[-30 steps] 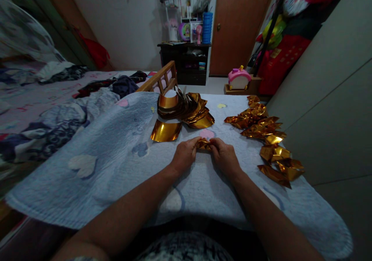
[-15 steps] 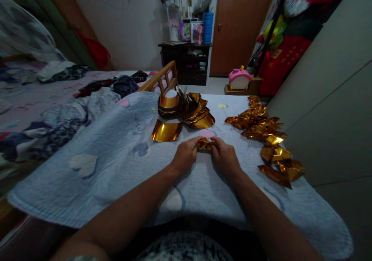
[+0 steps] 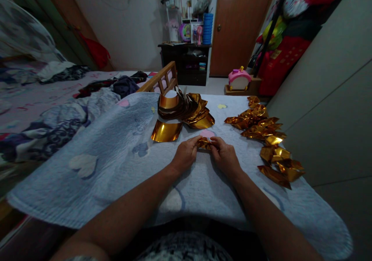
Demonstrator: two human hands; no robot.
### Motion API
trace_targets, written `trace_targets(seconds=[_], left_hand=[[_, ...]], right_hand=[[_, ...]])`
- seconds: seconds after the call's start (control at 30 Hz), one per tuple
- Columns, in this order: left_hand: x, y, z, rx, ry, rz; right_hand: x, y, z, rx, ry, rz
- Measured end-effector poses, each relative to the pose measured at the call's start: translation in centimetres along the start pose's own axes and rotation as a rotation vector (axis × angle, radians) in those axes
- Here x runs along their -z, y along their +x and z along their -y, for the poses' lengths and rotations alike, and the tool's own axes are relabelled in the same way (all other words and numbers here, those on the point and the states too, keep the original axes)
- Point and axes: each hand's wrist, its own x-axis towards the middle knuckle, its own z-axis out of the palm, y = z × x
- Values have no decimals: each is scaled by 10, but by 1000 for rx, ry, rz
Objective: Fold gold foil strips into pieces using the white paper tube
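Between my two hands is a small piece of folded gold foil paper (image 3: 204, 143), just above or on the blue cloth; which, I cannot tell. My left hand (image 3: 186, 152) pinches its left end, and my right hand (image 3: 225, 152) grips the right end. The fingers partly cover the piece. Beyond my left hand lies a single curved gold sheet (image 3: 166, 131). Behind that sheet is a fanned stack of gold foil sheets (image 3: 186, 108). To the right of my right hand, several folded gold foil pieces (image 3: 276, 152) lie in a loose heap.
A pale blue cloth with heart patterns (image 3: 116, 179) covers the surface. On the left is a bed with rumpled clothes (image 3: 95, 106); a wooden rail (image 3: 162, 77) stands behind the stack. A pale cabinet (image 3: 328, 98) borders the right side. Farther back is a pink toy (image 3: 240, 77).
Almost nothing differs. Both hands keep hold of the folded foil paper in the same place, and the stack and heap lie as before.
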Motion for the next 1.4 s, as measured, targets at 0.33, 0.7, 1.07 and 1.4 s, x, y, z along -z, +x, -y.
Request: trace_targets(seconds=[0.33, 0.7, 1.07, 1.4], left_hand=[[7, 4, 1, 138, 21, -52], [7, 2, 7, 125, -369, 2], [15, 1, 6, 98, -397, -55], [40, 12, 28, 52, 418, -371]], right_hand=[[6, 2, 3, -42, 143, -4], [7, 6, -1, -108, 293, -41], [13, 10, 0, -393, 599, -86], [24, 18, -6, -629, 1099, -241]])
